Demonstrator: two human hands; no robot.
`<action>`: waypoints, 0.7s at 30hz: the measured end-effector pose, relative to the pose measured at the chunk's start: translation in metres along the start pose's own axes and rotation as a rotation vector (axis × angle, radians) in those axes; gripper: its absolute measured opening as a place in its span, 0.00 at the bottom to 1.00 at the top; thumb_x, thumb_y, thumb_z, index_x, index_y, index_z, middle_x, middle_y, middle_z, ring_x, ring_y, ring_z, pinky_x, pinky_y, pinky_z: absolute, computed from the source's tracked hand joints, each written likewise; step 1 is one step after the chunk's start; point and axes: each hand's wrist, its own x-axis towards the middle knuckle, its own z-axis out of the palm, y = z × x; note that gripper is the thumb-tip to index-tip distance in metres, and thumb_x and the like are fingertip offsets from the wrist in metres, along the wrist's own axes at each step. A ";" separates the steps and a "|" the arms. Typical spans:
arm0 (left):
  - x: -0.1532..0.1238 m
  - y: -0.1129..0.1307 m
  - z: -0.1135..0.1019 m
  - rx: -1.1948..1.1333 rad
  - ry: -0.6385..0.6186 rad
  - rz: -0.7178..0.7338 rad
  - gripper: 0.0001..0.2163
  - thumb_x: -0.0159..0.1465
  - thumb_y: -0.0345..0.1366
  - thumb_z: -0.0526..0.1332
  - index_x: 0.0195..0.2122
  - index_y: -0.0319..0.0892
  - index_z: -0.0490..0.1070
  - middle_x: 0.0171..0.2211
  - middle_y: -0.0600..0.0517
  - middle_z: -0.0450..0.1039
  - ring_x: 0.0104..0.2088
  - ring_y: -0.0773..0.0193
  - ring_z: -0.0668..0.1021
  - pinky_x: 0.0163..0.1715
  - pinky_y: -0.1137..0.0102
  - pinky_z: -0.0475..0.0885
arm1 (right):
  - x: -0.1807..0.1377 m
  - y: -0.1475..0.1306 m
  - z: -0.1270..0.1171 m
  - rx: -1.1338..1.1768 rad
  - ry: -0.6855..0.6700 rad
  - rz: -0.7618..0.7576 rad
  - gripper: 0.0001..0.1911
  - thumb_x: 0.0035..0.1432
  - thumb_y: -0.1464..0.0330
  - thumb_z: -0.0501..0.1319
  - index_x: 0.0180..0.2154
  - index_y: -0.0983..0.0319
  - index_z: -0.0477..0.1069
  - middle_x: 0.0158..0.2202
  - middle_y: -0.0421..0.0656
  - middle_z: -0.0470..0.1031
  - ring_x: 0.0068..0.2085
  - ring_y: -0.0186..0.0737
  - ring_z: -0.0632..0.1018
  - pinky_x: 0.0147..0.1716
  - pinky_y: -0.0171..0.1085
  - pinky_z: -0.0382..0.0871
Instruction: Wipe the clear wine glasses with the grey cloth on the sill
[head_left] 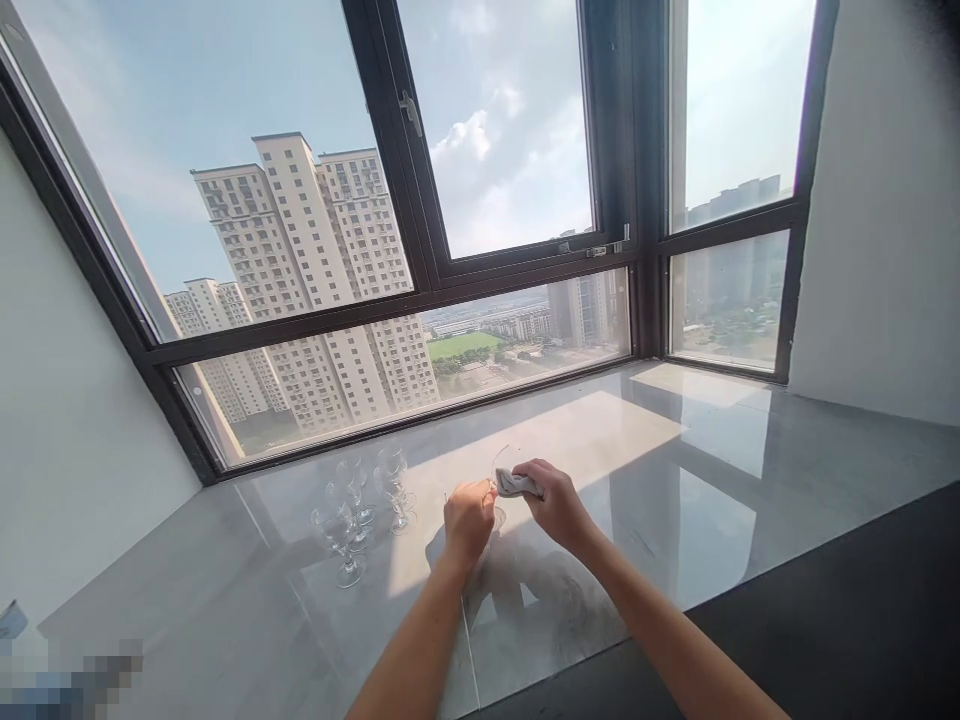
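My left hand (468, 520) grips a clear stemmed glass (501, 463) above a glossy stone windowsill (675, 470). My right hand (556, 500) pinches a small grey cloth (516, 485) and presses it against the glass. Both hands meet near the middle of the sill. To the left of my left hand, several more clear stemmed glasses (360, 510) stand upright in a loose group on the sill.
A large dark-framed window (420, 260) with a handle runs along the back of the sill, with high-rise buildings outside. White walls (885, 220) close off both ends. A dark floor edge (825, 620) lies at the lower right.
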 end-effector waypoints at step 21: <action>-0.001 0.015 -0.017 -0.098 -0.136 0.166 0.10 0.67 0.37 0.56 0.35 0.46 0.77 0.28 0.49 0.72 0.36 0.59 0.69 0.33 0.69 0.61 | -0.002 0.027 -0.036 0.491 0.009 0.439 0.18 0.39 0.72 0.60 0.37 0.60 0.67 0.23 0.33 0.65 0.23 0.31 0.63 0.23 0.32 0.53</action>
